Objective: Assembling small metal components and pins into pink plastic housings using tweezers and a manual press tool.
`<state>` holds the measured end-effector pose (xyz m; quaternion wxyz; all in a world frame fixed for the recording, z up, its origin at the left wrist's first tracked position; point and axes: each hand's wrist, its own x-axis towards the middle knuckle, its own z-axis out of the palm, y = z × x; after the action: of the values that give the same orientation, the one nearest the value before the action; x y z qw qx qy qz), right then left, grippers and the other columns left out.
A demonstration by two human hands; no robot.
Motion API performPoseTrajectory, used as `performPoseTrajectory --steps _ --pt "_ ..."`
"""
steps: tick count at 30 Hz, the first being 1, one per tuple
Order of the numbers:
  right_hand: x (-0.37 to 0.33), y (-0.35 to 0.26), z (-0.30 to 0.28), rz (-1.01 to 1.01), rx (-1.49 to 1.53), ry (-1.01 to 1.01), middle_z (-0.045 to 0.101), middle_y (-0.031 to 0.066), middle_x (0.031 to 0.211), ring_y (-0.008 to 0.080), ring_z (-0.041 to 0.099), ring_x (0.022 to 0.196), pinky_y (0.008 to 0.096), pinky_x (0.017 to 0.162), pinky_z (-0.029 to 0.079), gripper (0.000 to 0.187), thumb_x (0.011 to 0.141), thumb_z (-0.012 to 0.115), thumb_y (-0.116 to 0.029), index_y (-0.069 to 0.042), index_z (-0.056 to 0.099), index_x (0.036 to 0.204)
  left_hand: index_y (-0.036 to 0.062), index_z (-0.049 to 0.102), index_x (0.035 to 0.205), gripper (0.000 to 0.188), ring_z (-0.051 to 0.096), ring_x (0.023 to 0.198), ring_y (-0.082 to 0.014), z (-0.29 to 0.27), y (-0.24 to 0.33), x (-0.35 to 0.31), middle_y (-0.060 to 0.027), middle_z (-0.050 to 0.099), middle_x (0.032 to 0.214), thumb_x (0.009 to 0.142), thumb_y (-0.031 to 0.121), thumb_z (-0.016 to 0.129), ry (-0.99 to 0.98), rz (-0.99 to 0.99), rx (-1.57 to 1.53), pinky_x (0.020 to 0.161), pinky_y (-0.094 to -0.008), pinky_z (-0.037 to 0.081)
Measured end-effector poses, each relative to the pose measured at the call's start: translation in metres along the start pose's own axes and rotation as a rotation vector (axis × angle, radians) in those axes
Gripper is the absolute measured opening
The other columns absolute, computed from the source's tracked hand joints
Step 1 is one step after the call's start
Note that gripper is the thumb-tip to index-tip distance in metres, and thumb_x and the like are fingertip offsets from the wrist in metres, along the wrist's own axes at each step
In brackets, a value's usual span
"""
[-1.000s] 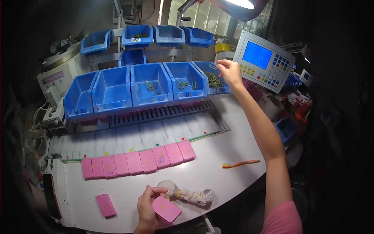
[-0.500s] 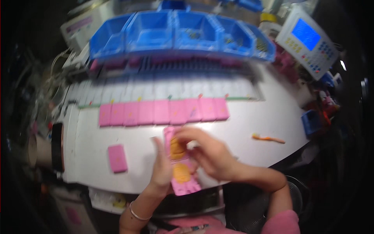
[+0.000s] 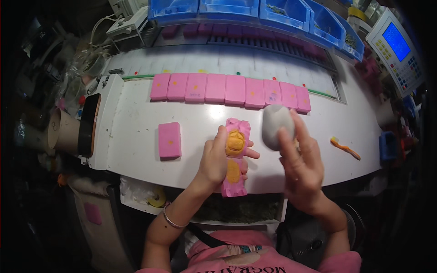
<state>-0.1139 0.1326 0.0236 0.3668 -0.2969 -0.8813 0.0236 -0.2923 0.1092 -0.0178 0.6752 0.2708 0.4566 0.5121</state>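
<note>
My left hand (image 3: 213, 157) grips an opened pink rubber mould (image 3: 236, 189), its two halves laid end to end, the inner faces up, with fingers showing past its right edge. Each half bears a yellow-orange patch: the upper patch (image 3: 235, 142) has raised shapes, while the lower patch (image 3: 233, 171) looks flatter. To the right and a little higher, my right hand (image 3: 302, 166) is closed on a smooth grey rounded lump (image 3: 277, 127), slightly blurred and held above the table. A single closed pink block (image 3: 169, 140) lies left of my left hand.
Several pink blocks (image 3: 234, 89) form a row across the table before a pale board (image 3: 191, 57). Blue bins (image 3: 230, 9) stand behind. An orange toothbrush (image 3: 345, 148) lies at right, near a keypad unit with a blue screen (image 3: 395, 43). A phone-like black slab (image 3: 88, 125) stands at left.
My right hand has left the mould's upper half, moved right, and now holds the grey lump. My left hand still holds the mould. The whole view has shifted, with the table lying further right and higher.
</note>
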Motion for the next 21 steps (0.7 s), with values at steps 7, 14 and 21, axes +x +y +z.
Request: performPoseTrajectory --steps 7,14,21 --pt "-0.002 -0.006 0.015 0.033 -0.028 -0.265 0.051 0.0199 0.125 0.0228 0.057 0.083 0.029 0.069 0.05 0.048 0.068 0.058 -0.003 -0.008 0.061 0.115 -0.0067 0.058 0.079 0.062 0.055 0.043 -0.0188 0.005 -0.002 0.001 -0.0122 0.056 0.054 0.098 0.04 0.022 0.101 -0.013 0.054 0.042 -0.0287 0.047" --pt "-0.013 0.001 0.024 -0.037 -0.026 -0.208 0.049 0.0174 0.128 0.024 0.055 0.074 0.0301 0.068 0.048 0.069 0.057 0.059 0.006 -0.012 0.054 0.124 -0.0048 0.058 0.081 0.061 0.057 0.046 -0.0186 0.01 -0.009 0.009 -0.0129 0.059 0.061 0.099 0.037 0.017 0.043 0.073 0.024 0.042 -0.0289 0.047" --pt "-0.008 -0.01 -0.01 0.135 0.119 -0.091 0.046 0.0215 0.129 0.0265 0.055 0.077 0.0339 0.068 0.048 0.074 0.054 0.054 0.011 -0.007 0.051 0.126 -0.006 0.06 0.091 0.061 0.06 0.056 -0.0154 0.005 -0.002 0.006 -0.0143 0.063 0.072 0.099 0.037 0.018 0.117 0.364 0.103 0.054 -0.0266 0.049"
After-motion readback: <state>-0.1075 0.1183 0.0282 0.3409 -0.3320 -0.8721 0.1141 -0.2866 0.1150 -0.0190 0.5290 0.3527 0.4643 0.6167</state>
